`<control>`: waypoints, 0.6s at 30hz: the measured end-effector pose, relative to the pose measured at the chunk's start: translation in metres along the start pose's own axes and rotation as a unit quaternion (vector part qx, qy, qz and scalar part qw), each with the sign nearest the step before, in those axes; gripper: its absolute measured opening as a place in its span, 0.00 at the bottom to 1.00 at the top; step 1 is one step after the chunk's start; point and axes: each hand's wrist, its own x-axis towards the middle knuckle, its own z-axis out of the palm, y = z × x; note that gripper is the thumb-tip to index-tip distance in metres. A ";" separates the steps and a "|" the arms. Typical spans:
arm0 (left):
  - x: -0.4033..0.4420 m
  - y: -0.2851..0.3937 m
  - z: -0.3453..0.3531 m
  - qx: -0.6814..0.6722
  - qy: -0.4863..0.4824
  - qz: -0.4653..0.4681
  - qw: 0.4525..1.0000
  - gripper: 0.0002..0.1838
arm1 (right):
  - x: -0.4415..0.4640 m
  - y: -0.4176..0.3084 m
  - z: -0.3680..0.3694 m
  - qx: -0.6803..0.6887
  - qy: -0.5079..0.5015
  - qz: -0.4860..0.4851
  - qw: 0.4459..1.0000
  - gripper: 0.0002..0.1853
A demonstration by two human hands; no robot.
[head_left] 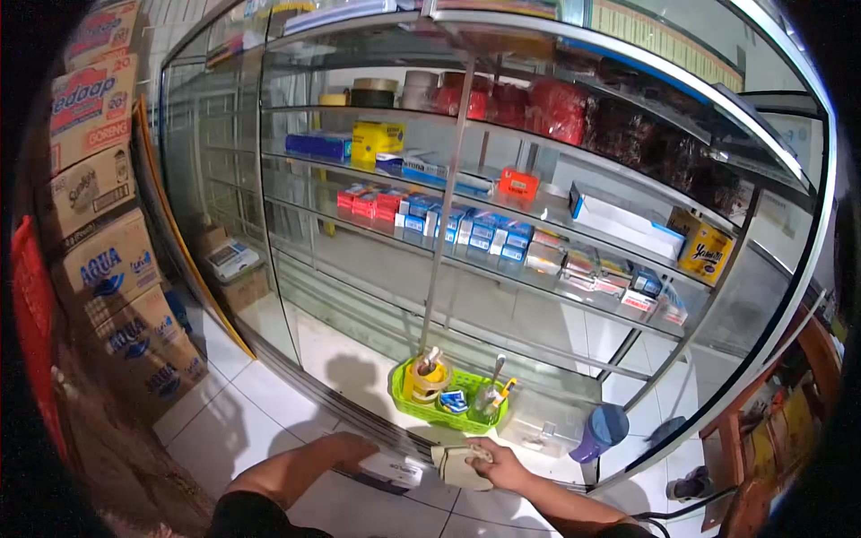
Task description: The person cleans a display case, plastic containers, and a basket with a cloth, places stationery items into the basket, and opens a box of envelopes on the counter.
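My right hand (491, 464) is closed on a beige folded cloth (459, 468), held just in front of the glass display cabinet's bottom edge. At the lower rail (395, 468), my left hand (355, 450) lies with fingers stretched out and nothing visible in it; whether it touches the rail I cannot tell. Just behind the cloth, a green plastic basket (421, 414) stands on the cabinet floor. Inside it are a yellow tape roll (424, 384), a small blue-and-white packet (454, 401) and a clear cup holding tools (489, 400).
Right of the basket stand a clear plastic box (541, 425) and a purple cup (603, 434). Glass shelves above hold several small boxes (475, 229) and tape rolls (373, 91). Stacked cartons (117, 269) line the left; a wooden chair (762, 421) and a shoe (689, 484) are at right.
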 end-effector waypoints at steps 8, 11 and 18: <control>0.005 0.090 -0.123 0.017 -0.024 0.055 0.998 0.34 | 0.003 -0.116 -0.083 0.133 0.075 -0.056 0.987 0.15; -0.014 0.126 -0.183 -0.027 -0.018 0.034 0.999 0.36 | -0.014 -0.168 -0.114 -0.104 0.194 -0.315 0.923 0.12; -0.064 0.185 -0.315 -0.141 0.042 0.007 0.989 0.33 | -0.067 -0.290 -0.194 -0.069 0.264 -0.327 0.905 0.13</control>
